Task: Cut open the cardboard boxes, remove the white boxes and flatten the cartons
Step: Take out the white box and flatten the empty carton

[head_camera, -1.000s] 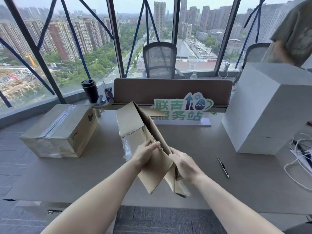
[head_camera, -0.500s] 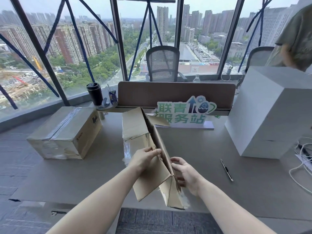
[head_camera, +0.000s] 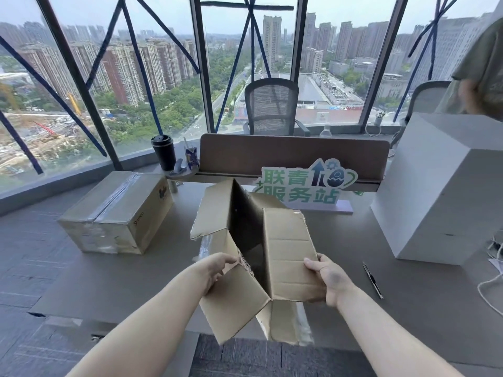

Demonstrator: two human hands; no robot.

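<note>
An empty brown carton (head_camera: pixel 283 251) with loose flaps hangs over the near edge of the grey table (head_camera: pixel 136 276), spread open so its dark inside shows. My left hand (head_camera: pixel 215 270) grips its left wall near the torn edge. My right hand (head_camera: pixel 330 281) holds its right panel, thumb on top. A taped, sealed carton (head_camera: pixel 117 213) lies on the table to the left. A large white box (head_camera: pixel 441 191) stands at the right. A dark cutter (head_camera: pixel 372 280) lies on the table right of my right hand.
A green and white sign (head_camera: pixel 304 186) stands behind the carton, before a brown desk divider (head_camera: pixel 294 156). A black cup (head_camera: pixel 163 152) sits at the back left. White cables (head_camera: pixel 492 278) trail at the right edge. A person's sleeve (head_camera: pixel 481 66) shows at the top right.
The carton was pressed nearly flat between my hands. Now my hands have drawn apart and the carton has spread open, with my right hand shifted out to its right panel.
</note>
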